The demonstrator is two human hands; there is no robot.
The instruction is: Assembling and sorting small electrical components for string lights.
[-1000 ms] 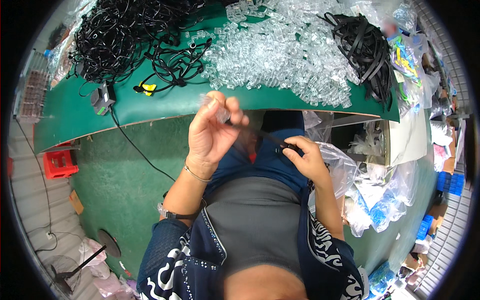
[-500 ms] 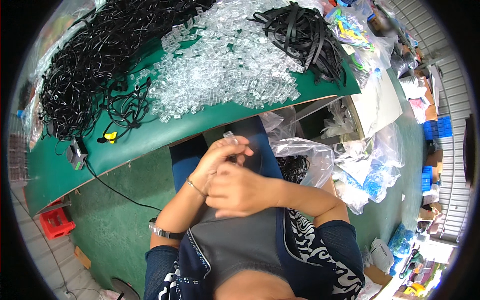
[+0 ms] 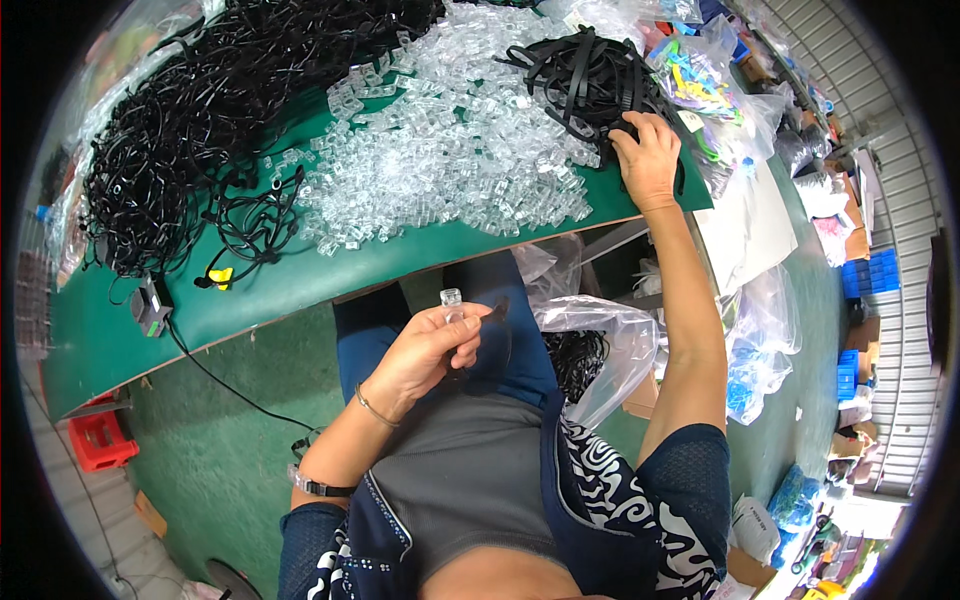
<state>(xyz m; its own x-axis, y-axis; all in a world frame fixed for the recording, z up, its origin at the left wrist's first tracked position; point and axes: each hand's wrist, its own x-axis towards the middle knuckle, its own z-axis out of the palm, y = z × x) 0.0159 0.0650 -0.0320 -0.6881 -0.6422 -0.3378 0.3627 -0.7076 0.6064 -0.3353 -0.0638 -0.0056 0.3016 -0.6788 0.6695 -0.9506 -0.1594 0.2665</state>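
Observation:
My left hand point(image 3: 428, 345), over my lap, is closed on a small clear plastic piece point(image 3: 451, 297) that sticks up above the fingers. A thin dark cord with a flat black end point(image 3: 497, 311) also comes out of that grip, beside the fingertips. At the table's right end, my right hand point(image 3: 648, 155) has its fingers curled down onto a heap of black ridged straps point(image 3: 582, 85). Its fingertips appear pinched on a strap, though the heap partly hides them. A large heap of clear plastic pieces point(image 3: 450, 170) lies left of the straps.
A tangled mass of black cords point(image 3: 170, 150) covers the left of the green table point(image 3: 270, 305). Near its front edge are a small grey-black box with a cable point(image 3: 153, 308) and a yellow tag point(image 3: 221, 276). A clear bag point(image 3: 610, 340) hangs below on the right; a red crate point(image 3: 102, 442) stands at left.
My right hand has left my left hand and reached forward right to the black straps. My left hand stays over my lap, with the clear piece now plainly visible.

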